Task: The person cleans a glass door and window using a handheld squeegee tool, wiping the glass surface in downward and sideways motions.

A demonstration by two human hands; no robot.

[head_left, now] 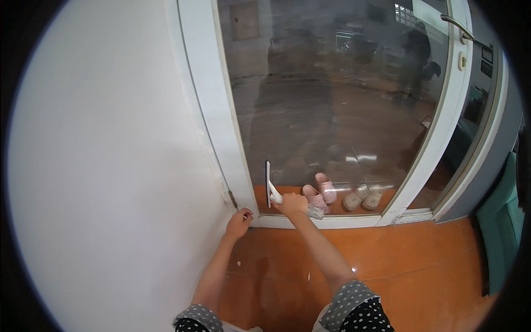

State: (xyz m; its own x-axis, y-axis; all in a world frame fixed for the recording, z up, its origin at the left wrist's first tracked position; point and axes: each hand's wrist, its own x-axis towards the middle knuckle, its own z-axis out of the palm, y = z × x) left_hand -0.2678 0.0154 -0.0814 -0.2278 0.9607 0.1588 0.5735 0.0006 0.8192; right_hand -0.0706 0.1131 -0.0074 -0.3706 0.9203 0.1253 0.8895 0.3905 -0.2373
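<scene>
My right hand is wrapped round the handle of a white window squeegee, whose clear, bottle-like end sticks out on the other side of my fist. The long blade stands upright at the lower left of the glass pane of a white-framed door. From this angle I cannot tell whether the blade touches the glass. My left hand, fingers curled in, is by the bottom hinge-side corner of the door frame. Nothing shows in it. Hazy streaks mark the upper glass.
Through the glass appear pink clogs and beige clogs on the floor. A metal door handle sits at upper right. The white wall rises close on my left. A green chair-like object stands at right on orange floor tiles.
</scene>
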